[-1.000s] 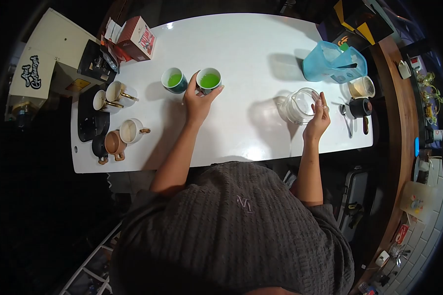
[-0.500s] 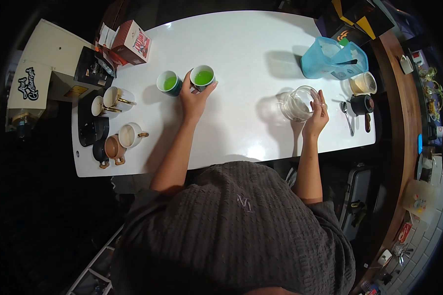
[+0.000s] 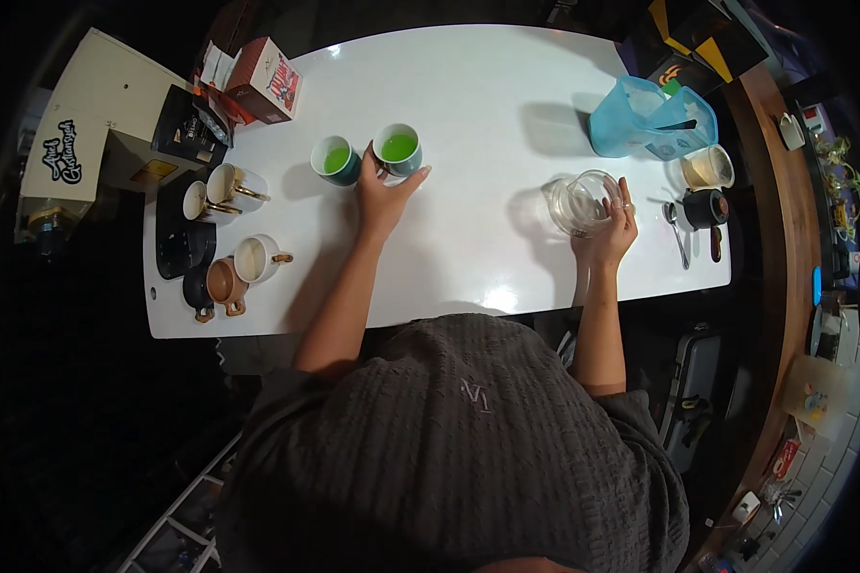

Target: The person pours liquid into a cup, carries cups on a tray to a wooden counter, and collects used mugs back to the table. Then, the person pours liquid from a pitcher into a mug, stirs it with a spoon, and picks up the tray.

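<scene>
My left hand [image 3: 384, 198] is closed round the lower side of a cup [image 3: 397, 149] with bright green liquid in it. Just left of it, a second teal cup [image 3: 336, 160] holds the same green liquid and stands on the white table [image 3: 468, 105]. At the right, the fingers of my right hand [image 3: 613, 229] are wrapped on the side of a clear glass pitcher [image 3: 583, 203], which looks empty. Its base is hard to make out against the white surface.
Several mugs [image 3: 256, 258] stand at the left edge near a red and white box [image 3: 266, 81] and a beige machine [image 3: 57, 115]. On the right are a blue container [image 3: 621, 119], a jar [image 3: 707, 168], a black-topped tool [image 3: 705, 207] and a spoon [image 3: 677, 235].
The view has shifted slightly. The glass pitcher is a little lower and more upright than a second ago, still in my right hand. My left hand keeps its hold on the cup.
</scene>
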{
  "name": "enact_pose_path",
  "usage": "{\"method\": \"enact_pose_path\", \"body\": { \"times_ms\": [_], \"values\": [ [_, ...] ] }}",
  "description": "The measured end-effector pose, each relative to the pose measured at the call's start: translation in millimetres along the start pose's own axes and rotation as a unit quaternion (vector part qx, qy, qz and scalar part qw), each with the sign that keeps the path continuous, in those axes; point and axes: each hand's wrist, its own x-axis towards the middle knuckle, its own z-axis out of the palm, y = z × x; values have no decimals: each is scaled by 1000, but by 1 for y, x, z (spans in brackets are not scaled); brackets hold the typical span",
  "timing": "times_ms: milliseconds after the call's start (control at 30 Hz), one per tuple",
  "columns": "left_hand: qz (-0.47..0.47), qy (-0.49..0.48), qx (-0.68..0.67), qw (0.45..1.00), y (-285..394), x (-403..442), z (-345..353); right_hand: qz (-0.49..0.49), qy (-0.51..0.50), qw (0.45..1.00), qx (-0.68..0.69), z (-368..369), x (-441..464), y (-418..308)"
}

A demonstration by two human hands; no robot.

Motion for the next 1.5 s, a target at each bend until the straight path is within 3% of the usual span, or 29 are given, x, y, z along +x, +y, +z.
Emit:
{"method": "enact_pose_path", "body": {
  "times_ms": [233, 433, 767, 833, 933, 1033, 1100, 1167, 1267, 1500],
  "values": [
    [-45, 12, 54, 997, -5, -28, -16, -13, 18, 999, -30, 1, -4, -1],
    [-106, -19, 12, 994, 14, -45, -35, -24, 34, 997, -62, 7, -9, -1],
    [-133, -6, -25, 991, 30, -51, -58, 68, 86, 982, -155, 15, -30, -12],
    [-131, -4, -33, 991, 33, -51, -62, -13, 147, 980, -130, 24, -36, -19],
    [-127, -8, -50, 991, 42, -51, -67, -37, 179, 969, -166, 27, -45, -21],
    [-130, -9, -46, 990, 45, -52, -73, 7, 175, 952, -253, 38, -64, -37],
    [-133, -12, -54, 990, 49, -52, -72, 4, 182, 951, -249, 38, -66, -34],
    [-136, -15, -58, 989, 51, -53, -73, -12, 199, 971, -131, 39, -65, -31],
    [-132, -28, -64, 989, 55, -53, -74, -60, 222, 945, -233, 38, -59, -31],
    [-135, -24, -61, 989, 59, -57, -85, -65, 287, 940, -171, 37, -43, -18]
  ]
}}
